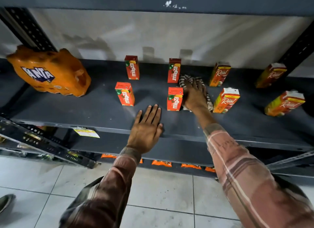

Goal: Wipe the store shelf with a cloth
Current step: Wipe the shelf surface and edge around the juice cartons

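Note:
The dark grey metal shelf [95, 108] runs across the view at waist height. My right hand [195, 97] presses flat on a striped cloth [185, 79] lying on the shelf between the red Maaza cartons and the Real cartons. The cloth shows beyond my fingertips and beside my wrist. My left hand [147, 125] rests palm down on the shelf's front part, fingers spread, holding nothing.
Red Maaza juice cartons [124, 93] stand left of the cloth, one [175, 98] touching my right hand. Orange Real cartons [226, 100] stand to the right, more at the far right [285, 102]. An orange Fanta pack [49, 71] sits at the left. A lower shelf holds orange packets [161, 163].

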